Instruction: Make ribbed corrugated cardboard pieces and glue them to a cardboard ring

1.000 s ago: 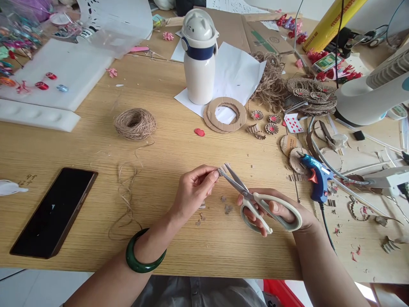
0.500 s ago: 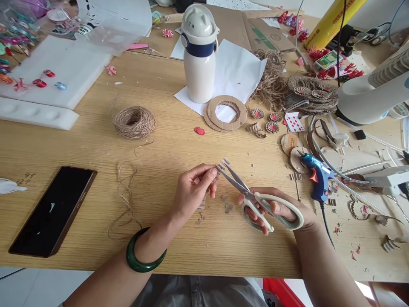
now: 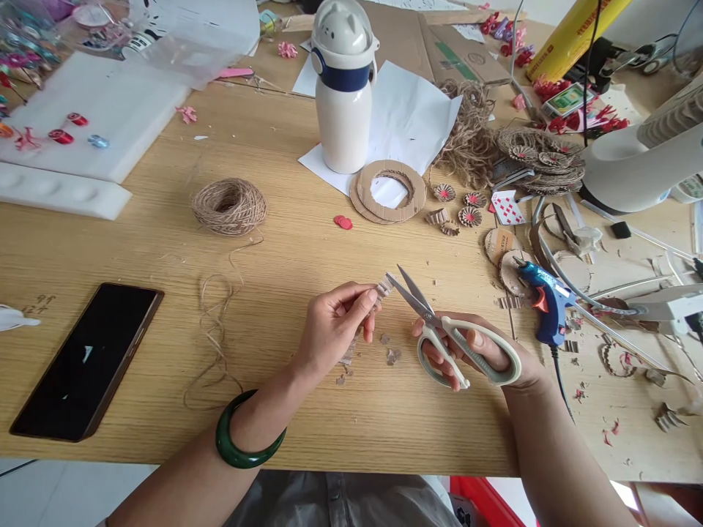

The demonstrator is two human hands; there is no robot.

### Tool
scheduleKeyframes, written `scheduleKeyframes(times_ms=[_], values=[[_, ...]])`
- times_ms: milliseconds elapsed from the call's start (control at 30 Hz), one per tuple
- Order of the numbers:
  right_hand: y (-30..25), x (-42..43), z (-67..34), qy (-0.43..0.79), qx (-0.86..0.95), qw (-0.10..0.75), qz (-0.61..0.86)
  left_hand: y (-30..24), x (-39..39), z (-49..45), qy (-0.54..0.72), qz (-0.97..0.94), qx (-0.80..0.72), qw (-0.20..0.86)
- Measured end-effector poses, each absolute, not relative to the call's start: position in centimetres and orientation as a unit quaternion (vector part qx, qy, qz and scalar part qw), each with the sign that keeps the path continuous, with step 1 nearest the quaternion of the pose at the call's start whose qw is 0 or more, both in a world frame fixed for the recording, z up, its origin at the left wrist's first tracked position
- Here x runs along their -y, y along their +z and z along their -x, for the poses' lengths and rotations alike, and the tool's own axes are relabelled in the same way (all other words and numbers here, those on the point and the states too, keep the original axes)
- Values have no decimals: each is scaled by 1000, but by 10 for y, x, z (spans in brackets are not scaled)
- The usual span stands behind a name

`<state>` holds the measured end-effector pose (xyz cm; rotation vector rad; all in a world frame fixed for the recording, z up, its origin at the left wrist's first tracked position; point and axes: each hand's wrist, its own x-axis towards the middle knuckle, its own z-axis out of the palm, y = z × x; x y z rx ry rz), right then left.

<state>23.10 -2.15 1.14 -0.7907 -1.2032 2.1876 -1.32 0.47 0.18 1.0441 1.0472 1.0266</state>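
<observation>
My left hand (image 3: 335, 326) pinches a small strip of corrugated cardboard (image 3: 381, 288) between thumb and fingers, just above the wooden table (image 3: 165, 249). A green bangle (image 3: 247, 443) circles that wrist. My right hand (image 3: 477, 355) grips white-handled scissors (image 3: 439, 326) through the loops. The blades are parted and point up-left, their tips right beside the strip's end. Small cardboard snippets (image 3: 387, 351) lie on the table below both hands.
A blue glue gun (image 3: 543, 300) lies right of the scissors. Cardboard rings (image 3: 389, 192), a white bottle (image 3: 341, 88), a twine ball (image 3: 229, 206) and loose twine (image 3: 217, 329) sit behind and left. A black phone (image 3: 85, 359) rests front left. Craft scraps crowd the right side.
The scissor blades have opened and drawn slightly right, away from the cardboard strip. My left hand has kept the strip in nearly the same place.
</observation>
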Motion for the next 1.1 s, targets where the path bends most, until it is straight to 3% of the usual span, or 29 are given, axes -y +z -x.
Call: scheduleKeyframes(times_ms=[600, 1100], values=[[17, 22, -230, 846, 407, 221, 265, 4, -7, 10, 455, -406, -473, 636], [17, 22, -223, 827, 415, 242, 293, 2, -6, 11, 457, -420, -476, 622]])
